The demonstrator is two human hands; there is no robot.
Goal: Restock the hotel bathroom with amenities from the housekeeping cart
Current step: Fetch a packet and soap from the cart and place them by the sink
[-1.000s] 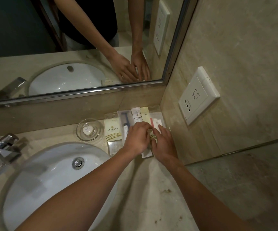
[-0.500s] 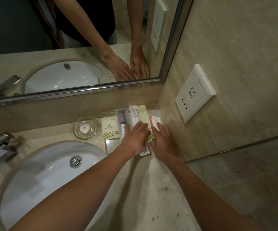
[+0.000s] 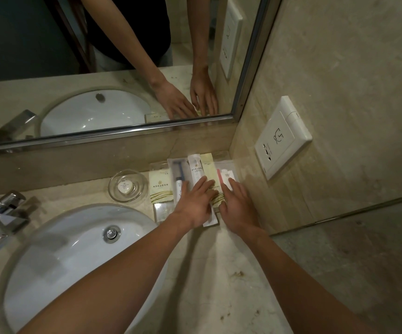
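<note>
Both hands flat on the amenity packets (image 3: 195, 168) in the tabletop (image 3: 219, 273) corner.
The left hand (image 3: 194, 204) and right hand (image 3: 238, 207) lie side by side, fingers straight and open, pressing on the row and gripping nothing. The amenity packets sit at 1 o'clock from the sink (image 3: 62, 249); a glass soap dish (image 3: 142, 183) stands at their 9 o'clock.

Hotel bathroom: sink (image 3: 50, 249), mirror (image 3: 98, 56), wrapped amenities (image 3: 161, 186).
</note>
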